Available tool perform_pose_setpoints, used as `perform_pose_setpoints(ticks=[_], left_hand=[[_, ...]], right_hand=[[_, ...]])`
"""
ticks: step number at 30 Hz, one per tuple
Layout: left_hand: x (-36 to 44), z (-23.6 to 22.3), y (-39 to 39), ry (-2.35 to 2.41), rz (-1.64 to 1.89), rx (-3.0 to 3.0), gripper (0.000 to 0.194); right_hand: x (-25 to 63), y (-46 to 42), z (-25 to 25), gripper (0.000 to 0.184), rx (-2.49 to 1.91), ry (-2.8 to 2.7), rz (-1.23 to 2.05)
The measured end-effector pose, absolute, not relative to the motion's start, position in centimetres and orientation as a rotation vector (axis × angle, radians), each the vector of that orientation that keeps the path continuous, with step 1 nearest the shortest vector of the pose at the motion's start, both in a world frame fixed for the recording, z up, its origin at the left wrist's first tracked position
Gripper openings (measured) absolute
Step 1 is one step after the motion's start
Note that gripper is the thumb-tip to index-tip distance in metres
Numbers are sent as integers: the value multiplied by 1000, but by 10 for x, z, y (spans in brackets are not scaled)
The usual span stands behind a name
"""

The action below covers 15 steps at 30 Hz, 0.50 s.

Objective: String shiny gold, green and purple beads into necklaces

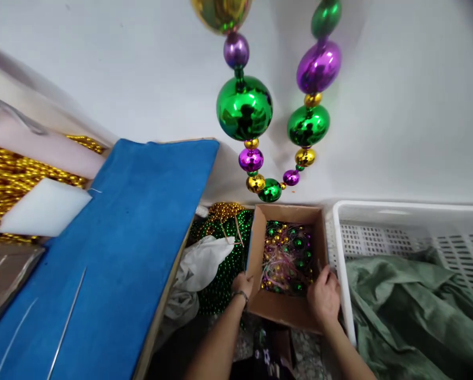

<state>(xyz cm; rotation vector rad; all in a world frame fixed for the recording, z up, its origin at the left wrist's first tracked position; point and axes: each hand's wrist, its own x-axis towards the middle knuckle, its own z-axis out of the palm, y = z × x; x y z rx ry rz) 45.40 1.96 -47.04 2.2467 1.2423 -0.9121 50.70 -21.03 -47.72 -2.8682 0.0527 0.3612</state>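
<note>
An open cardboard box (286,311) is low down between my two hands. Inside it lie loose green, gold and purple beads (299,244) with a tangle of pale pinkish strands (279,264). My left hand (242,287), with a band at the wrist, grips the box's left side near the front corner; its fingertips are partly hidden. On the opposite side my right hand (325,295) is closed over the right wall, thumb toward the inside. Above the box hangs a string of large shiny beads (244,108) in green, purple and gold.
Left is a blue cloth-covered tabletop (141,211) with a long thin needle (67,324), a white foam block (46,208) and gold bead strands (7,179). Green bead strands (224,279) and white cloth (204,264) lie beside the box. A white plastic crate (341,264) holds green fabric (410,306).
</note>
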Motion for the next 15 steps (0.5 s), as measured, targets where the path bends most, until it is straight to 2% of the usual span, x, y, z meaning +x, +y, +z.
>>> perform_pose_setpoints(ticks=[5,15], left_hand=[[443,-490,30,1157,-982,2271,26],[422,-488,63,1162,-1006,2314,26]], right_hand=[[519,-216,-473,63,-2857,-6,458],[513,-180,-465,65,-2760,-52,599]])
